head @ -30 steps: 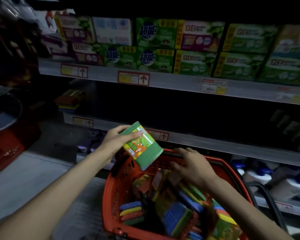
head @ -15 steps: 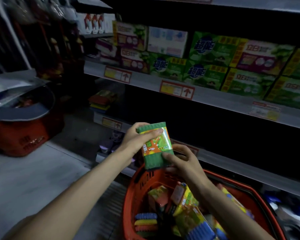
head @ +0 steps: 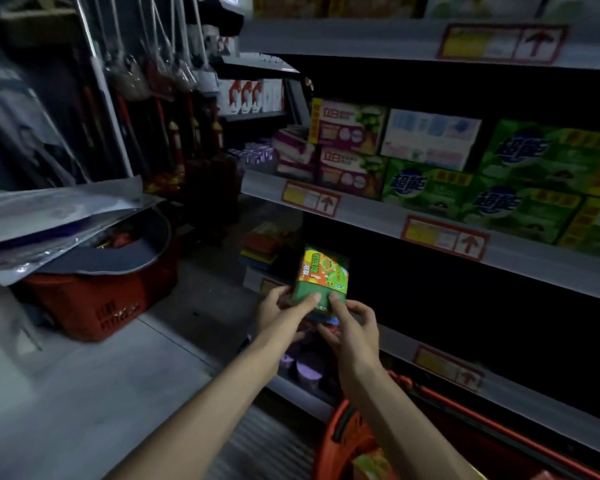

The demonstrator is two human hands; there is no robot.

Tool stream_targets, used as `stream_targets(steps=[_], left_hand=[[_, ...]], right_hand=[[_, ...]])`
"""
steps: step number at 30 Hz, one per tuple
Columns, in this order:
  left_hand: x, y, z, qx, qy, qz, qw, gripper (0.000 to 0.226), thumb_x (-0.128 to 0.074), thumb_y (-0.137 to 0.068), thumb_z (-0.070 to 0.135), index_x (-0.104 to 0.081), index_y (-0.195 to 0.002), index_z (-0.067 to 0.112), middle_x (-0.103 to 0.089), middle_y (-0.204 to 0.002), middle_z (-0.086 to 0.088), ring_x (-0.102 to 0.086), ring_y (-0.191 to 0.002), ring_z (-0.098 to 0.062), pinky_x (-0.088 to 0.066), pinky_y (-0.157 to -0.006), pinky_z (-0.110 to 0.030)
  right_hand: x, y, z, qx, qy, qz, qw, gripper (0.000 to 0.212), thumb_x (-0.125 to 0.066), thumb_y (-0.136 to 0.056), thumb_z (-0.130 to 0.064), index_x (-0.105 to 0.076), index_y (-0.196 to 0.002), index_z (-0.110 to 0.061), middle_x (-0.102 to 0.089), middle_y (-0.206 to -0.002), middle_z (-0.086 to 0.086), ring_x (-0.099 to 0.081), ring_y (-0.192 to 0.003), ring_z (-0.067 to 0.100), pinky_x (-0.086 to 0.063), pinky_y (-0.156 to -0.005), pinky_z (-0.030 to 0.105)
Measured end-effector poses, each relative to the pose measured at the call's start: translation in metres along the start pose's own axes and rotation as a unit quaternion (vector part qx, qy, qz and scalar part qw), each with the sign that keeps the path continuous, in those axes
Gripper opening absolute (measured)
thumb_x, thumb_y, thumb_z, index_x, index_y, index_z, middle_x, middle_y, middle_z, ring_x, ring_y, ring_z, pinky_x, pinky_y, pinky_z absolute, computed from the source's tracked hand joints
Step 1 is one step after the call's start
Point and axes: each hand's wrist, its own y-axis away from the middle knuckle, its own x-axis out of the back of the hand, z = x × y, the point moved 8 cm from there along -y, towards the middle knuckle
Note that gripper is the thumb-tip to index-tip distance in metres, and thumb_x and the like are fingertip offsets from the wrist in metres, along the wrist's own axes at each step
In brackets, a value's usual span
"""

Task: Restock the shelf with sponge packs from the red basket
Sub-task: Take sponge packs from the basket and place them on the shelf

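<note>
Along the dim grey metal shelf [head: 395, 344], the bay above the lip is dark, and the red plastic basket [head: 340, 420] sits low at its foot. Just right of the stacked coloured sponges [head: 262, 249] is the green-and-orange wrapped sponge pack [head: 321, 275], held upright. The fingers of the left hand [head: 278, 313] and right hand [head: 352, 327] pinch its lower edge. It would go best set in level, label forward, beside that stack.

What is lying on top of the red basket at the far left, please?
Shiny plastic-wrapped sheets over a dark round pad rest on the red basket, hiding most of its contents.
</note>
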Motion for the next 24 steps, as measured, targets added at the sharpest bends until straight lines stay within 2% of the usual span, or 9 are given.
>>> stream_targets(steps=[3,6,8,13,15,17,20,23,24], left_hand=[[0.01,-0.032,0.001,-0.012,0.025,0.045,0.999,0.038,-0.087,-0.079,0.023,-0.061,-0.106,0.018,-0.074,-0.105,-0.003,-0.073,-0.095,-0.018,-0.061,-0.089,-0.043],[0.016,-0.057,0.0,-0.026,0.054,0.089,0.994,0.037,-0.089,-0.077,0.018,-0.059,-0.099,0.014,-0.073,-0.098,-0.007,-0.072,-0.083,-0.016,-0.06,-0.072,-0.031],[0.019,-0.073,0.004,-0.044,0.046,0.107,0.992,0.034,-0.087,-0.079,0.02,-0.06,-0.098,0.015,-0.072,-0.096,-0.007,-0.071,-0.081,-0.016,-0.058,-0.067,-0.027],[0.022,-0.1,0.011,-0.061,-0.049,0.122,0.989,0.033,-0.077,-0.087,0.042,-0.065,-0.112,0.023,-0.068,-0.108,0.003,-0.068,-0.096,-0.019,-0.059,-0.082,-0.038],[0.022,-0.105,0.011,-0.061,-0.072,0.115,0.989,0.035,-0.068,-0.094,0.043,-0.065,-0.124,0.024,-0.068,-0.123,0.002,-0.067,-0.106,-0.021,-0.056,-0.085,-0.037],[0.023,-0.109,0.01,-0.06,-0.099,0.117,0.986,0.041,-0.063,-0.099,0.035,-0.06,-0.137,0.023,-0.064,-0.135,0.0,-0.062,-0.12,-0.022,-0.053,-0.093,-0.038],[0.025,-0.115,0.004,-0.053,-0.096,0.121,0.987,0.046,-0.06,-0.101,0.022,-0.054,-0.146,0.018,-0.059,-0.145,-0.004,-0.058,-0.129,-0.024,-0.05,-0.101,-0.038],[0.025,-0.118,0.001,-0.045,-0.089,0.128,0.987,0.048,-0.059,-0.101,0.017,-0.051,-0.148,0.015,-0.057,-0.147,-0.006,-0.057,-0.131,-0.024,-0.049,-0.101,-0.036],[0.026,-0.118,0.001,-0.043,-0.083,0.132,0.987,0.048,-0.059,-0.101,0.016,-0.051,-0.148,0.014,-0.057,-0.147,-0.006,-0.057,-0.132,-0.024,-0.048,-0.1,-0.035]], right_hand=[[-0.013,-0.017,0.005,0.04,0.099,0.015,0.994,0.028,-0.078,-0.089,-0.035,-0.063,-0.106,-0.018,-0.072,-0.103,0.006,-0.073,-0.093,0.025,-0.062,-0.086,0.047],[-0.028,-0.032,0.007,0.065,0.154,0.016,0.986,0.031,-0.075,-0.092,-0.034,-0.068,-0.117,-0.017,-0.073,-0.104,0.004,-0.071,-0.095,0.018,-0.057,-0.096,0.05],[-0.038,-0.042,0.009,0.075,0.182,0.028,0.98,0.039,-0.072,-0.095,-0.031,-0.065,-0.128,-0.013,-0.071,-0.115,0.005,-0.068,-0.105,0.02,-0.054,-0.101,0.049],[-0.058,-0.062,0.014,0.095,0.194,0.03,0.976,0.053,-0.062,-0.1,-0.02,-0.048,-0.15,-0.01,-0.06,-0.132,0.002,-0.059,-0.122,0.02,-0.048,-0.109,0.044],[-0.062,-0.068,0.012,0.106,0.213,0.032,0.971,0.055,-0.06,-0.1,-0.02,-0.045,-0.152,-0.013,-0.061,-0.137,0.006,-0.063,-0.115,0.021,-0.052,-0.104,0.044],[-0.066,-0.071,0.009,0.115,0.227,0.03,0.967,0.054,-0.059,-0.101,-0.018,-0.045,-0.153,-0.014,-0.066,-0.128,0.006,-0.067,-0.102,0.023,-0.056,-0.094,0.042],[-0.07,-0.074,0.007,0.123,0.246,0.03,0.961,0.052,-0.057,-0.101,-0.016,-0.046,-0.152,-0.014,-0.067,-0.127,0.006,-0.067,-0.107,0.024,-0.055,-0.094,0.042],[-0.071,-0.077,0.005,0.118,0.264,0.033,0.957,0.048,-0.055,-0.103,-0.013,-0.048,-0.15,-0.012,-0.065,-0.086,-0.005,-0.063,-0.07,0.018,-0.05,-0.065,0.034],[-0.071,-0.076,0.003,0.115,0.269,0.035,0.956,0.047,-0.054,-0.103,-0.013,-0.049,-0.15,-0.011,-0.06,-0.079,-0.007,-0.061,-0.066,0.016,-0.049,-0.063,0.034]])
